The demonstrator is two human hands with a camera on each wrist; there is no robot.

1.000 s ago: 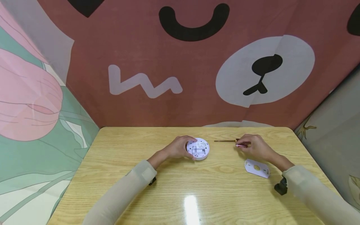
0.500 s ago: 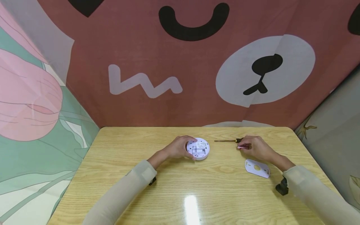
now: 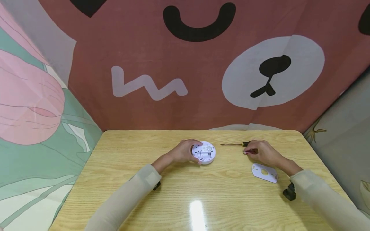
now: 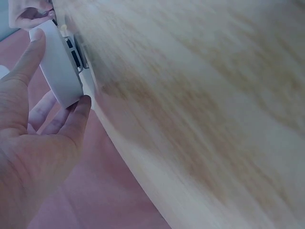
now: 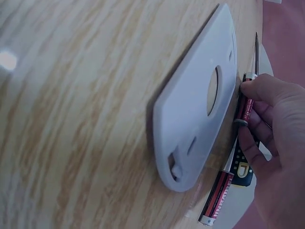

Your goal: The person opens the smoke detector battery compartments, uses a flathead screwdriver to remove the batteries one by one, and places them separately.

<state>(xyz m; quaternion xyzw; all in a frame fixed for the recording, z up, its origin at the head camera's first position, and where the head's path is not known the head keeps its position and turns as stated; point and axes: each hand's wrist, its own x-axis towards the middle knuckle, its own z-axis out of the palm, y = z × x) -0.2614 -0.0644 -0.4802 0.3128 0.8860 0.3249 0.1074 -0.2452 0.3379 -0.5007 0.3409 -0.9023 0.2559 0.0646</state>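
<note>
My left hand [image 3: 182, 151] grips the rim of a white round device [image 3: 207, 149], which looks like a smoke alarm, on the table. In the head view its underside faces up, showing the battery compartment, printed labels and small slots. My right hand [image 3: 265, 153] pinches a small red and black battery [image 5: 245, 107] between thumb and fingers, low over the table. Beside that hand, a second battery [image 5: 217, 198] lies on the table in the right wrist view. A screwdriver [image 3: 232, 144] is just beyond the right fingers, its handle partly hidden by them.
A white mounting plate [image 3: 264, 173] with a round central hole and slotted ends lies nearer me, below the right hand. The wooden table [image 3: 162, 199] meets a printed cloth backdrop [image 3: 173, 112] along its far edge. Cloth also hangs at both sides.
My right hand has shifted slightly, and the battery has turned in its fingers, its end a little nearer to me. My left hand and the round device have stayed put.
</note>
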